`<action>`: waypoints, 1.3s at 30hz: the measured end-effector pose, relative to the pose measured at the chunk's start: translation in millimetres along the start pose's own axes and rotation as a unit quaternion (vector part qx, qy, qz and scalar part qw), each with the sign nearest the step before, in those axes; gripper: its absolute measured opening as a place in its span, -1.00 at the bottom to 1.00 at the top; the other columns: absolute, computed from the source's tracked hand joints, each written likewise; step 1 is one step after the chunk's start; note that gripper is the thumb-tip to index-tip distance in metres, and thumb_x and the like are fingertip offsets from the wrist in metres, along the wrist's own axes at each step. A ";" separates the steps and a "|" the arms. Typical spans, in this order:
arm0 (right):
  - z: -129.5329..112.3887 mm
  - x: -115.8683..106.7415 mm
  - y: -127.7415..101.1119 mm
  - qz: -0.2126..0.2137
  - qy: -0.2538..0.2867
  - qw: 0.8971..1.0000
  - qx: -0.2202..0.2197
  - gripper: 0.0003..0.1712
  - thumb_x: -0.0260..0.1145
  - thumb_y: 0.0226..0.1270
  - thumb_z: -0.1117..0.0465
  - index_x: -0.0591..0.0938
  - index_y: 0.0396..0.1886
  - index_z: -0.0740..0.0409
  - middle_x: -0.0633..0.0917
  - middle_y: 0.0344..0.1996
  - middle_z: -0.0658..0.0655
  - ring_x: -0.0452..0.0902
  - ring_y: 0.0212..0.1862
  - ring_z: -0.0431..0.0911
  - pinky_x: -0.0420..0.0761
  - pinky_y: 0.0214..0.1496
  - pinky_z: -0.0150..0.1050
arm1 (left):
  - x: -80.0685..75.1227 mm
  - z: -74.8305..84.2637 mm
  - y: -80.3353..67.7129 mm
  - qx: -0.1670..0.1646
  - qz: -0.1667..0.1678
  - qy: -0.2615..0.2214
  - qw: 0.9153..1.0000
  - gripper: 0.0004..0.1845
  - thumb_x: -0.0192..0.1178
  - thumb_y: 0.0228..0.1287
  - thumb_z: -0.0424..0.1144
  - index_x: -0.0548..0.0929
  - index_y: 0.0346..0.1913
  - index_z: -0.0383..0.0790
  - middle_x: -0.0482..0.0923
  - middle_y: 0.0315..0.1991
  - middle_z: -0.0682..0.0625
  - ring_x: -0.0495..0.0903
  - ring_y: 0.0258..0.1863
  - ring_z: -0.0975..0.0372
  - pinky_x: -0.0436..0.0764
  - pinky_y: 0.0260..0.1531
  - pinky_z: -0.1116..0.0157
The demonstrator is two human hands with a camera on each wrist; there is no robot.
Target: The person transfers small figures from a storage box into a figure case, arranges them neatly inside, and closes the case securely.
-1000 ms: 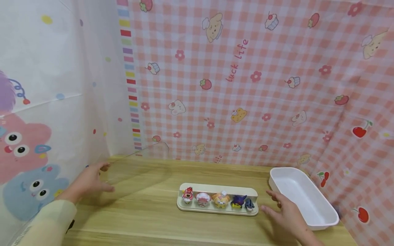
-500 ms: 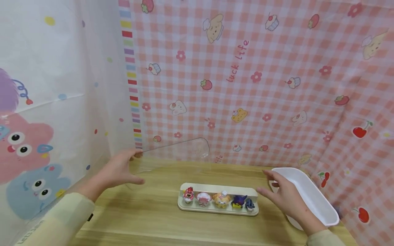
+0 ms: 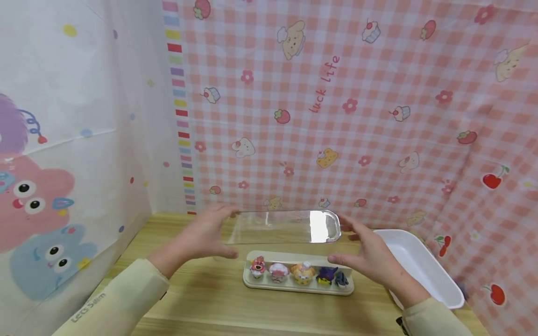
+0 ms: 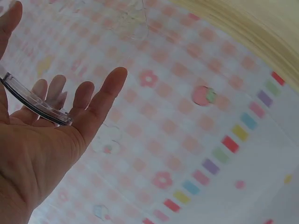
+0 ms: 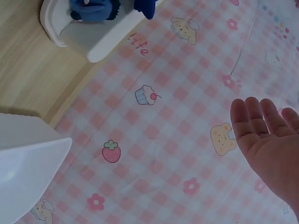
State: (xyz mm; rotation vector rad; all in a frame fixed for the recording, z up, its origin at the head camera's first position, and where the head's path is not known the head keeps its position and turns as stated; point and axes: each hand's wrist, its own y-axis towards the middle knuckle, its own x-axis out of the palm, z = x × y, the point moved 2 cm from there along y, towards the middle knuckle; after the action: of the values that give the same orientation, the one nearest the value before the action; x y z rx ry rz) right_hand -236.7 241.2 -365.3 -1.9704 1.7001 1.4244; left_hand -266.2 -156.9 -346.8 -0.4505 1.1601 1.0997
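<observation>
Clear rigid plastic, the lid [image 3: 286,227] is held above the figurine tray [image 3: 297,283], pinched by the left hand [image 3: 204,236] while the open right hand [image 3: 370,254] nears; judged light, slippery, best gripped at both short ends.

Pink-and-white checked cloth [image 3: 378,130] hangs as back and right wall, printed with cupcakes, strawberries, flowers, cherries, puppy chefs and "luck life". Left wall is a white sheet [image 3: 84,116] with cartoon animals and a coloured-dash stripe at its edge. Light wooden tabletop [image 3: 201,298] below. Even, bright light.
</observation>
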 end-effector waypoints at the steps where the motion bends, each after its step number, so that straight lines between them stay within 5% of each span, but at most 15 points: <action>1: 0.2 -0.2 0.8 -0.001 0.001 1.000 -0.002 0.16 0.74 0.08 -0.05 0.37 0.61 0.13 0.72 0.27 0.18 0.69 0.22 0.13 0.74 0.22 0.14 | 1.8 4.4 2.2 0.003 -0.002 0.002 1.000 0.12 0.77 -0.18 0.01 0.47 0.53 -0.14 0.60 0.36 -0.09 0.52 0.41 -0.07 0.60 0.38 -0.15; 9: 1.1 -11.0 -0.4 -0.038 0.023 0.999 0.027 0.25 0.78 0.02 -0.05 0.29 0.65 0.05 0.63 0.37 0.31 0.71 0.19 0.31 0.73 0.18 0.30 | 11.0 25.4 12.1 -0.002 -0.018 -0.005 1.000 0.11 0.79 -0.21 -0.02 0.49 0.51 -0.12 0.59 0.38 -0.07 0.53 0.42 -0.07 0.58 0.42 -0.15; 15: 7.3 -17.1 -5.0 -0.044 0.019 0.997 0.053 0.19 0.77 0.03 -0.08 0.33 0.59 0.02 0.68 0.26 0.31 0.74 0.13 0.32 0.78 0.03 0.19 | 13.3 32.7 13.9 -0.015 -0.019 -0.019 1.000 0.14 0.78 -0.16 -0.02 0.42 0.57 -0.03 0.49 0.48 -0.13 0.48 0.46 -0.12 0.59 0.39 -0.20; 20: 16.9 -25.8 -11.4 -0.043 0.018 0.996 0.080 0.16 0.73 0.11 -0.10 0.32 0.62 0.01 0.66 0.32 0.24 0.71 0.10 0.07 0.75 0.02 -0.07 | 11.5 21.7 11.4 -0.046 0.005 -0.105 0.993 0.22 0.78 -0.14 -0.03 0.31 0.61 -0.15 0.49 0.47 -0.16 0.51 0.44 -0.12 0.58 0.41 -0.18; 25: 29.7 -32.3 -15.4 -0.060 0.054 0.992 0.096 0.17 0.70 0.17 -0.05 0.27 0.66 0.09 0.46 0.53 0.32 0.63 0.31 0.28 0.73 0.25 0.19 | 17.9 4.6 5.1 -0.066 -0.002 -0.207 0.976 0.15 0.74 -0.01 -0.07 0.31 0.62 -0.18 0.60 0.39 -0.10 0.59 0.40 -0.12 0.59 0.41 -0.15; 29: 39.9 -30.9 -15.4 -0.077 0.071 0.989 0.103 0.19 0.69 0.18 -0.05 0.24 0.67 0.11 0.40 0.57 0.37 0.53 0.39 0.42 0.67 0.29 0.33 | 32.8 -1.2 2.7 -0.069 -0.015 -0.230 0.971 0.11 0.68 0.08 0.00 0.30 0.65 -0.14 0.58 0.45 -0.14 0.57 0.44 -0.14 0.56 0.44 -0.16; 35: 52.3 -24.8 -18.1 -0.084 0.061 0.988 0.115 0.14 0.72 0.13 -0.05 0.32 0.63 0.04 0.55 0.45 0.31 0.65 0.25 0.27 0.74 0.12 0.11 | 57.8 -3.9 0.2 -0.068 -0.017 -0.229 0.971 0.08 0.62 0.17 -0.03 0.26 0.67 -0.20 0.53 0.50 -0.17 0.50 0.51 -0.15 0.45 0.52 -0.19; 39: 58.3 -20.3 -21.9 -0.079 0.046 0.990 0.107 0.12 0.72 0.13 -0.04 0.36 0.61 0.07 0.57 0.45 0.34 0.61 0.27 0.39 0.71 0.17 0.29 | 69.0 -5.2 0.4 -0.067 -0.013 -0.233 0.970 0.04 0.61 0.18 -0.09 0.29 0.65 -0.21 0.62 0.42 -0.16 0.52 0.48 -0.17 0.44 0.49 -0.29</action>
State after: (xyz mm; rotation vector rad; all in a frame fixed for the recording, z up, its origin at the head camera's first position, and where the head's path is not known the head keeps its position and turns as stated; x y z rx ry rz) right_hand -247.2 300.6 -390.5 -2.0266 1.6149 1.0651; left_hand -269.8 -129.5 -410.2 -0.2867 0.6686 1.1871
